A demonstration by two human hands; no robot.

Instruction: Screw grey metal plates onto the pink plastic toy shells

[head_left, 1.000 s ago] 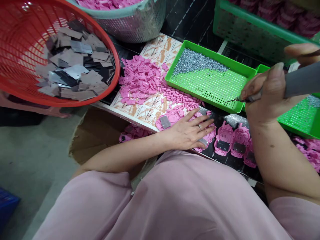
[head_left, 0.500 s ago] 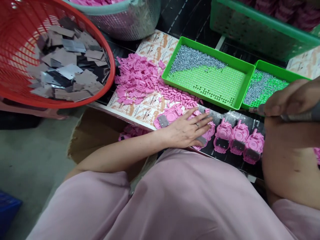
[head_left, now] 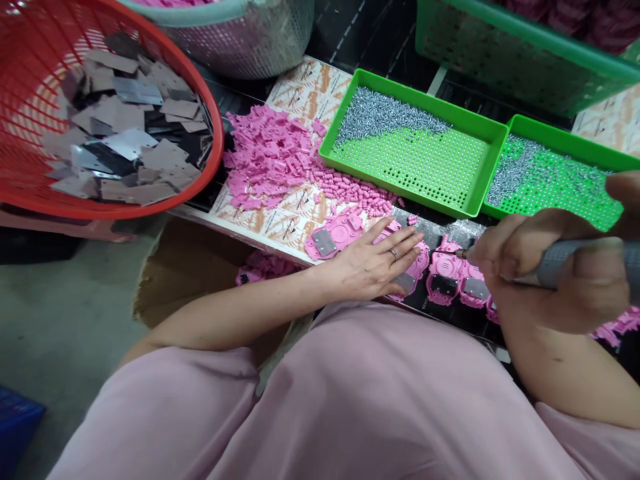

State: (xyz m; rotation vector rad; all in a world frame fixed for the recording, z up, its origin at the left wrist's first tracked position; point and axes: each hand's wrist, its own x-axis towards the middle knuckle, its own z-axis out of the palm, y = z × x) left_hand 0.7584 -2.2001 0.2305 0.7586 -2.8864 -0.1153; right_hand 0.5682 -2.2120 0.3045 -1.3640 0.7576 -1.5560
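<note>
Head view: pink housing (head_left: 419, 269) beneath left fingers (head_left: 403, 249)

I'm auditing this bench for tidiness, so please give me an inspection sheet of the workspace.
Surface: black, partly covered by a patterned sheet.
Job's things: pink housings fitted with plates, lined up along the near edge; screws in two green trays.
Clutter: loose pink pieces heaped beside small pink pegs.
Hands: left spread flat over a housing; right grips a grey tool, tip above the row, contact unclear.
Cables: nothing seen.
Surroundings: red basket of plates, cardboard box below, green crate behind.
</note>
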